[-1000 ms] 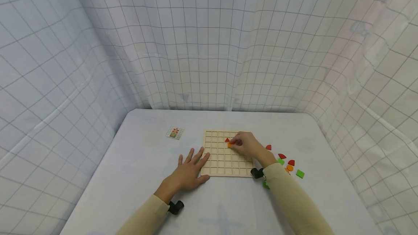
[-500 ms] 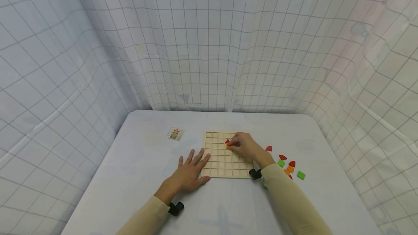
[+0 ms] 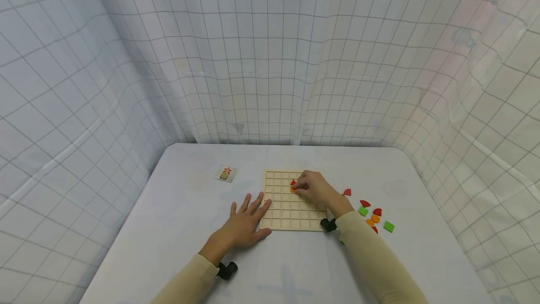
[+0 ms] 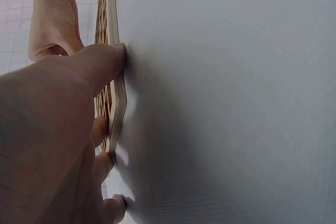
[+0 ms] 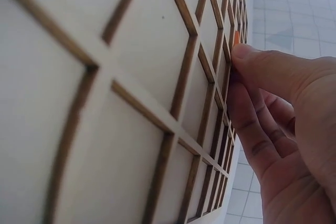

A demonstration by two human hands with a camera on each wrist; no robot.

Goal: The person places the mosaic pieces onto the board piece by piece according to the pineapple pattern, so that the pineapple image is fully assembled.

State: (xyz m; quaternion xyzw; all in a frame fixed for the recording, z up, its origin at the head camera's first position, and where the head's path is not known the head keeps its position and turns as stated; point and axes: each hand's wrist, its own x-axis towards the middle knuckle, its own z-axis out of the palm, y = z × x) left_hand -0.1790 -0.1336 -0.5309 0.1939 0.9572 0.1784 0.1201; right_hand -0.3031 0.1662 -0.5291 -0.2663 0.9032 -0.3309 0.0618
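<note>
A wooden grid board (image 3: 291, 223) with square cells lies on the table. Near its far side, my right hand (image 3: 317, 189) pinches a small orange piece (image 3: 293, 190) between thumb and fingertips, close over the cells. Just beyond that piece sits a red triangle (image 3: 293, 182) in the grid. The right wrist view shows only an edge of the orange piece (image 5: 236, 37) past the thumb; its outline is mostly hidden. My left hand (image 3: 242, 228) lies with fingers spread at the board's left edge, thumb at the near-left corner and fingertips at the rim.
Right of the board lie loose pieces: red quarter-round ones (image 3: 365, 203), orange discs (image 3: 375, 219) and green squares (image 3: 389, 226), some partly behind the right sleeve. A small picture card (image 3: 226, 173) lies back left. Gridded white curtains (image 3: 270, 83) stand behind and beside the table.
My right hand has shifted slightly left with the orange piece, which now sits just on the near side of the red triangle. The left hand stays at the board's edge.
</note>
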